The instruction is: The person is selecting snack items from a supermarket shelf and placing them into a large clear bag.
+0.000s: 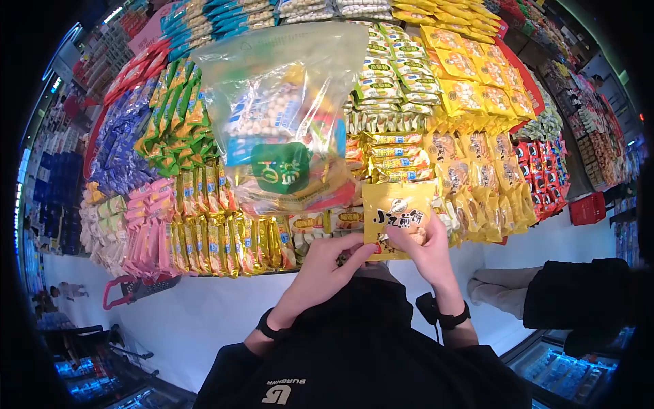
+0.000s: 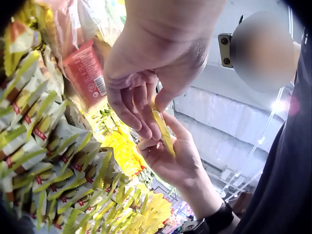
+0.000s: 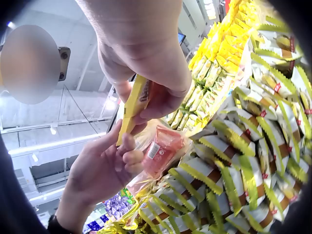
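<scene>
Both hands hold a yellow snack packet with dark printed characters, upright in front of a snack display. My right hand grips its lower right part, thumb on the front. My left hand pinches its lower left corner. In the left wrist view the left hand pinches the packet's thin edge above the right hand's palm. The right wrist view shows the right hand wrapped on the packet, with the left hand below. A clear plastic bag of snacks with a green logo sits just beyond the hands.
Stacked snack packets fill the sloping display in yellow, green, blue and pink. A red basket stands on the white floor at right. Another person's dark sleeve reaches in from the right. A pink basket handle lies at left.
</scene>
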A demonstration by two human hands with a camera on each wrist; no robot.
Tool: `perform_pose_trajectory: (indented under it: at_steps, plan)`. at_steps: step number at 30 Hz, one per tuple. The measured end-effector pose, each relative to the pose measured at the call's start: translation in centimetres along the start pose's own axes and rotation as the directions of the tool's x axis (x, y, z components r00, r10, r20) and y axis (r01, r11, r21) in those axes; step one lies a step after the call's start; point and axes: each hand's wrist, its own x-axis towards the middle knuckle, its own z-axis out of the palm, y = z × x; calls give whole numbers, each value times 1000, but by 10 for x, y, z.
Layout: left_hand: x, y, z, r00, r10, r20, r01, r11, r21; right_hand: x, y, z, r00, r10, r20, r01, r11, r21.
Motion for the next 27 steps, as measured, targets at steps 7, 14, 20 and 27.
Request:
perform_pose_trajectory:
  at_steps: [7,14,20,27]
  plan:
    - [-17,54,-66,836,531,-137,-365,725,584,28,-81,-22,983,-182,12,180,959,-217]
    - [41,120,-168,584,811,-38,-308,265,914,105,-163,-3,741,-611,276,671,681,-293]
    - [87,138,-206,608,781,143,-300,59,952,168,-216,49,468,-781,413,881,376,-286]
    - [90,122,-208,602,796,59,-393,232,890,211,-211,79,406,-682,608,841,19,-540]
